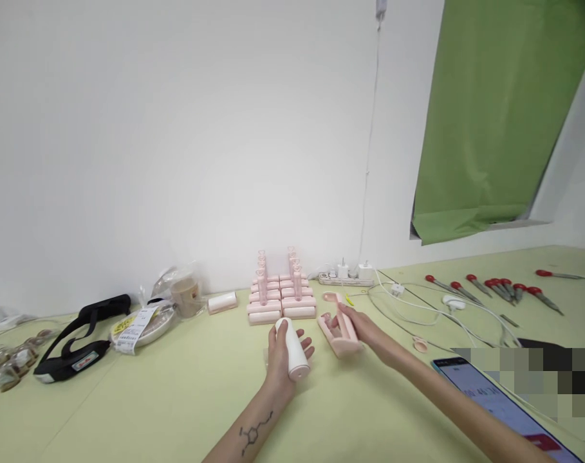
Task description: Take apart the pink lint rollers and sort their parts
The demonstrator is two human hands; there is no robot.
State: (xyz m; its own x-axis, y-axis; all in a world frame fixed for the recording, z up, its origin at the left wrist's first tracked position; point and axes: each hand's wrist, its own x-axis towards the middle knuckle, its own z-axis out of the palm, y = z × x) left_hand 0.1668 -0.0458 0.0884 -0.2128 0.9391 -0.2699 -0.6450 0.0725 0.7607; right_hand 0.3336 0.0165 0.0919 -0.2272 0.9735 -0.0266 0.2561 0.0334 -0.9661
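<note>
My left hand holds a white lint roll, tilted, with the thumb along its side and the fingertips showing beyond it. To its right, my right hand grips an open pink lint roller case, a hollow shell whose handle end points up and away. The two pieces are apart. Just beyond my hands, finished-looking pink lint rollers lie in two stacked columns, their clear pink handles standing up. Another white roll lies left of them.
A power strip with chargers and cables runs along the wall. Several red-ended tools lie at the right, near a phone. A small pink part lies by the cables. At left are a black strap, a wrapped package and a bagged cup.
</note>
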